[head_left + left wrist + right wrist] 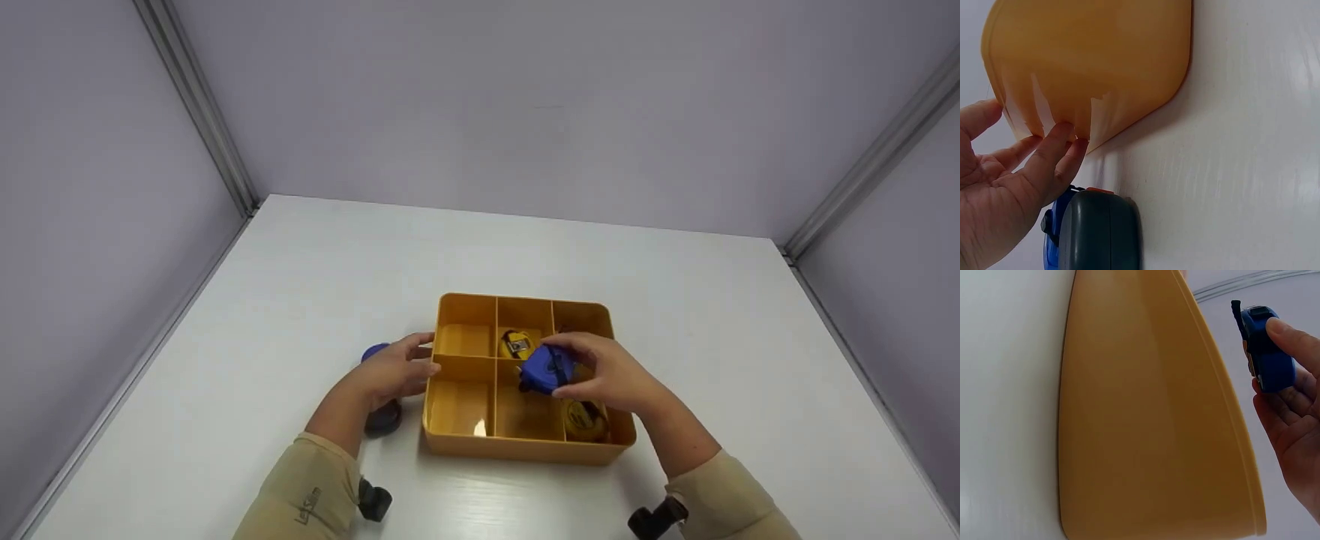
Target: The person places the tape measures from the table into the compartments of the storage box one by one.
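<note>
— From the head view first?
— Yellow divided tray on the white table; two yellow tape measures already lodged, one in the far middle compartment, one in the near right; blue tape measure pinched by the right hand, raised over the middle of the tray, not yet set down; another blue and grey tape measure outside on the table, beside the tray's left wall, under the left hand. Roughly halfway, judging by that.
— Left wrist?
— Fingers straight, tips resting against the tray wall; gripping nothing; grey-backed tape measure just below the palm, on the table, apart from the fingertips.
— Right wrist?
— Blue tape measure clamped between thumb and curled fingers, above the tray rim, clear of it.
</note>
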